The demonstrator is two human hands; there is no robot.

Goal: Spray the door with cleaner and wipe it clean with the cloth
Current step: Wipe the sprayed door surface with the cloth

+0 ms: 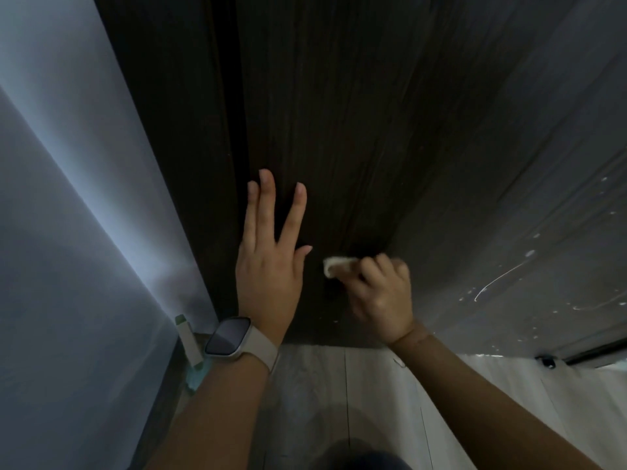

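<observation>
door: dark wood-grain door [356,113] fills the centre and top of the frame; you see it from above, its bottom edge meeting the pale floor [322,385] at lower centre.
left hand: your left hand [268,266] lies flat on the door at centre frame, fingers straight and spread apart, gripping nothing. judged purpose: to brace the panel so it does not swing while you rub.
right hand: your right hand [380,293], just right of the left, has its fingers curled and clamped on the cloth [334,266], pressing it to the door low down. slightly blurred, so finger detail is limited.
cloth: small, pale, bunched; only its left end shows past your knuckles, touching the door surface.
cleaner: a white bottle with a green top [188,340] stands on the floor at lower left, beside the door frame and the grey wall [68,198], well apart from both hands. judged: parked there to free both hands.
watch: smartwatch [234,337] on the left wrist, screen dark.
right panel: grey surface [543,198] at right carries pale streaks and specks; cannot tell what they are.
step in hand: judged wiping, lower part of the door.
</observation>
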